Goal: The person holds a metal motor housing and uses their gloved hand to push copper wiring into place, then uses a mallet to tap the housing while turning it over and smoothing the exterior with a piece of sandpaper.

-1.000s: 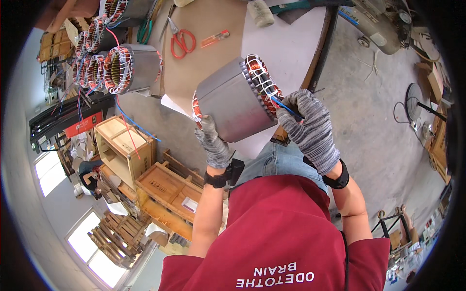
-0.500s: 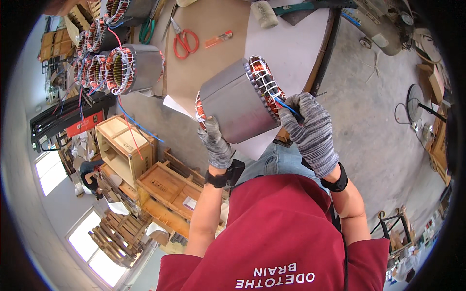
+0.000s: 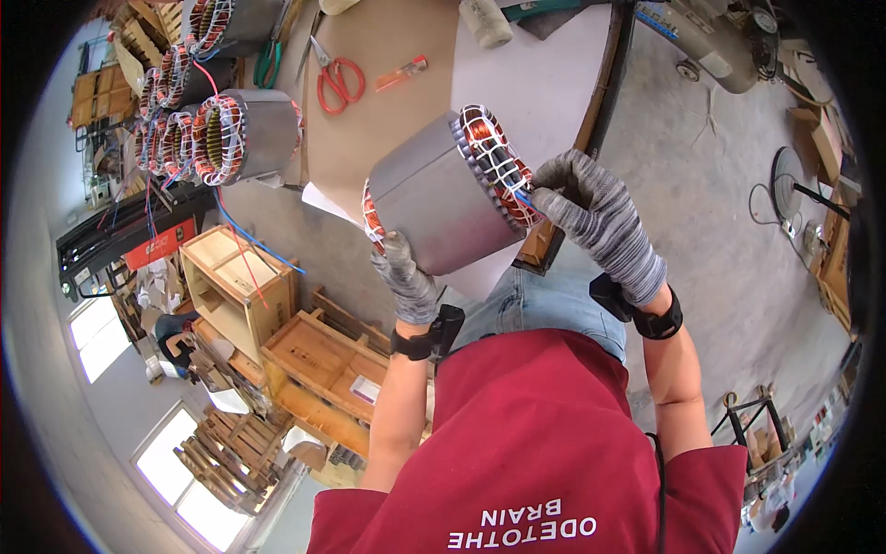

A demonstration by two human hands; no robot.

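Observation:
A grey cylindrical motor stator is tilted at the near edge of the workbench. White cord laces the copper windings at its right end. My left hand, in a grey knit glove, grips the stator's lower left rim. A short blue wire comes out of the right-end windings. My right hand, gloved too, has its fingers curled in a pinch at that wire, and its fingertips are partly hidden.
Red-handled scissors and a small orange packet lie on the bench. Several more stators with trailing wires stand at the left. Wooden crates are on the floor there. A tank with a gauge stands at the far right.
My right hand has drawn back slightly to the right and turned, its fingers now more curled. The stator has shifted a little left, with my left hand still on it.

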